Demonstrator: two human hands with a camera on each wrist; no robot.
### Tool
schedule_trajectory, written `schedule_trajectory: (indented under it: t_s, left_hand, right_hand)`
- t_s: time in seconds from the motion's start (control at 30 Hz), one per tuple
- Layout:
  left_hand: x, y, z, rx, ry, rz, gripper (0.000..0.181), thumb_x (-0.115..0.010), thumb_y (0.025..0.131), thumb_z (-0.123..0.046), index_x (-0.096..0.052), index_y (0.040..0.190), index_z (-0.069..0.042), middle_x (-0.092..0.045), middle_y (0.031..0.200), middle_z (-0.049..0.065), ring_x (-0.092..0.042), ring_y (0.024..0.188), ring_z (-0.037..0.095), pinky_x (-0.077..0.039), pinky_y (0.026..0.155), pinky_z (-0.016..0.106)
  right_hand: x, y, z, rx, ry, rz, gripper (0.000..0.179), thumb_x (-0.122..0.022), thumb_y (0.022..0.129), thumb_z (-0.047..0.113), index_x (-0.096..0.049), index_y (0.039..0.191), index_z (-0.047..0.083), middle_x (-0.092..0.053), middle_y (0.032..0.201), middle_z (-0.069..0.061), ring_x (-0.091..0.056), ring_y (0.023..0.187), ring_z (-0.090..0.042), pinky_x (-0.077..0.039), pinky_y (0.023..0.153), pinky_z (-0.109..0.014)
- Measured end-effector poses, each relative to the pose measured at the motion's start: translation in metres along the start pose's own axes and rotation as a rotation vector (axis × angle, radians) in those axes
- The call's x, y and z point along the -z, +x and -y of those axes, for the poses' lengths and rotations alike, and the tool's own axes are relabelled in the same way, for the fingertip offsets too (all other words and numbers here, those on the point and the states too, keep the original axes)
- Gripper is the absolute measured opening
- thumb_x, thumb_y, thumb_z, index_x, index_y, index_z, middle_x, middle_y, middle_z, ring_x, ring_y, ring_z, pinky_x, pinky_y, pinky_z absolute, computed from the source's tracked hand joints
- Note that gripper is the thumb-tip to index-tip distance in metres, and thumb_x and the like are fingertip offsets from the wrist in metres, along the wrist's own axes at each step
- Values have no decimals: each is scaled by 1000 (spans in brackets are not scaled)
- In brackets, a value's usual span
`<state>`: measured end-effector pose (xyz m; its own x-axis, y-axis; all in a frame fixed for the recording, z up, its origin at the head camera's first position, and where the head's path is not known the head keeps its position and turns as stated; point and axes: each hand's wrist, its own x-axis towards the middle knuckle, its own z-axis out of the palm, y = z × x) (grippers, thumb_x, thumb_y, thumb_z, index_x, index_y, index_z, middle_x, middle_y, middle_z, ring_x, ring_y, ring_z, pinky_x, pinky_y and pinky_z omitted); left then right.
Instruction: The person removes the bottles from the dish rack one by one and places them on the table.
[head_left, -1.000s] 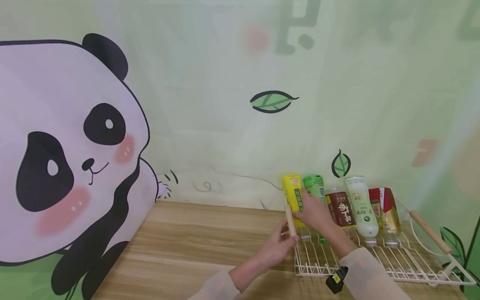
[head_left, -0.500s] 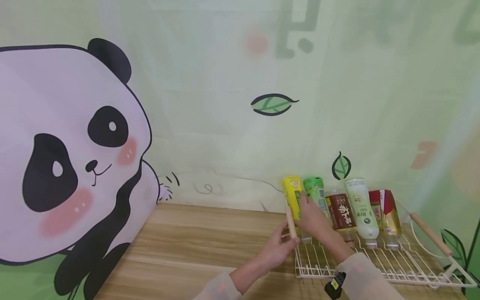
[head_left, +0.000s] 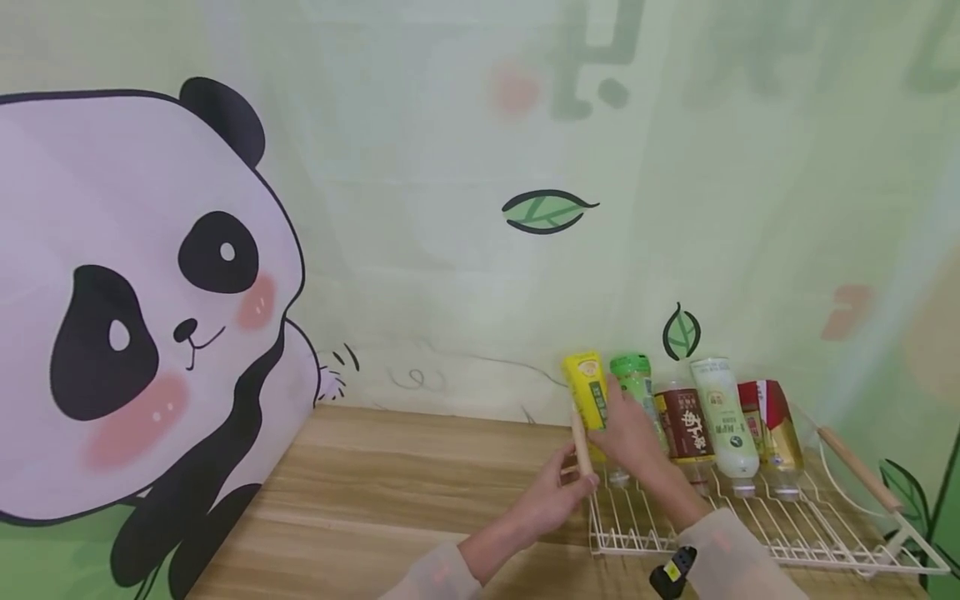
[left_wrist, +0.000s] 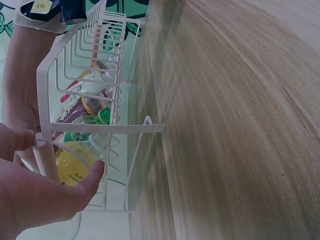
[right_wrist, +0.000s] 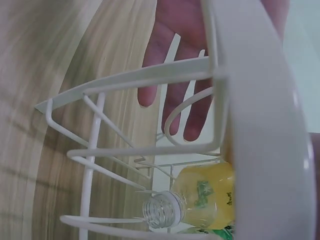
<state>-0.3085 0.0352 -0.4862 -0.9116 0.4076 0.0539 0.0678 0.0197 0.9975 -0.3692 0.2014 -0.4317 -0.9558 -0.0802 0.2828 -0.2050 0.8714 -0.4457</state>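
Observation:
A white wire rack [head_left: 637, 546] with wooden handles stands on the table. My left hand [head_left: 551, 500] holds its left wooden handle [head_left: 582, 450] between thumb and fingers; in the right wrist view the left hand's fingers [right_wrist: 185, 70] extend past the end frame. My right hand [head_left: 633, 433] grips a yellow bottle [head_left: 587, 387], thumb across its front, inside the rack's left end. This bottle stands neck down, leaning left, its clear ridged neck [right_wrist: 162, 210] showing in the right wrist view. Right beside it is a green-topped bottle [head_left: 633, 371], partly hidden by the right hand.
Further right in the rack lean a brown-labelled bottle [head_left: 686, 421], a pale green bottle [head_left: 723, 417] and a red-and-gold pack [head_left: 776, 425]. The second wooden handle [head_left: 861, 467] is at the rack's right end. Wooden tabletop [head_left: 420, 475] extends left; a panda-printed backdrop [head_left: 450, 275] hangs behind.
The green-topped and brown-labelled bottles have shifted slightly right. The right hand's thumb shows across the yellow bottle again after dipping lower. The left hand stays at the handle.

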Motion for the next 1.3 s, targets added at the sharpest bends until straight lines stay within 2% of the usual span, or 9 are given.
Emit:
schedule_trajectory:
  t_s: [0.13, 0.23, 0.37, 0.63, 0.8, 1.07, 1.2, 1.3]
  left_hand:
    - [0, 0, 0, -2, -4, -13, 72, -68, 104, -21, -32, 164, -7, -43, 159, 22, -54, 139, 40, -55, 104, 55]
    - [0, 0, 0, -1, -2, -17, 72, -68, 103, -21, -32, 164, -7, -43, 159, 23, -53, 139, 40, -54, 105, 56]
    - [-1, 0, 2, 0, -3, -22, 72, -69, 103, -21, -32, 164, -6, -45, 158, 22, -54, 138, 40, -55, 104, 55]
    - [-1, 0, 5, -15, 1, -13, 71, -67, 104, -22, -33, 164, -7, -47, 155, 19, -54, 137, 38, -57, 103, 52]
    - [-1, 1, 3, -25, 3, -16, 70, -67, 104, -20, -33, 164, -5, -46, 155, 21, -53, 139, 41, -56, 103, 53]
    - [-1, -1, 1, 0, -8, -10, 73, -69, 104, -24, -32, 164, -6, -46, 156, 21, -52, 139, 40, -56, 104, 53]
    - [2, -1, 1, -9, -21, 0, 74, -70, 104, -24, -32, 164, -4, -42, 158, 24, -52, 139, 40, -54, 107, 55]
    - [6, -1, 2, -15, 6, -19, 76, -72, 103, -28, -32, 163, -4, -36, 161, 28, -54, 137, 42, -55, 105, 55]
  right_hand:
    - [0, -1, 3, -18, 6, -21, 103, -88, 84, 14, -22, 160, -9, -57, 134, -36, -65, 113, -47, -59, 92, -60]
    - [-2, -2, 4, -45, -4, -18, 98, -88, 84, 15, -27, 157, -10, -58, 131, -33, -64, 111, -44, -59, 92, -58]
    - [-8, -2, 1, -47, -38, -3, 90, -87, 87, 20, -34, 153, -12, -61, 124, -31, -65, 101, -38, -60, 86, -54]
    - [-14, -1, -8, 11, -92, 11, 88, -86, 90, 20, -35, 151, -16, -63, 111, -27, -63, 85, -30, -61, 72, -44]
    - [-13, 0, -7, 22, -89, -9, 90, -86, 90, 22, -34, 153, -15, -62, 117, -29, -64, 88, -32, -61, 76, -48]
    - [-1, -4, -6, -16, -41, 4, 92, -83, 89, 17, -30, 159, -9, -59, 134, -32, -65, 105, -38, -60, 87, -55]
    - [6, -4, -2, 3, -31, -17, 89, -82, 87, 13, -33, 157, -10, -59, 134, -31, -64, 108, -39, -60, 89, -55]
    - [12, -6, 5, 19, 7, -28, 86, -82, 86, 12, -36, 155, -11, -60, 132, -30, -65, 107, -39, -61, 87, -53]
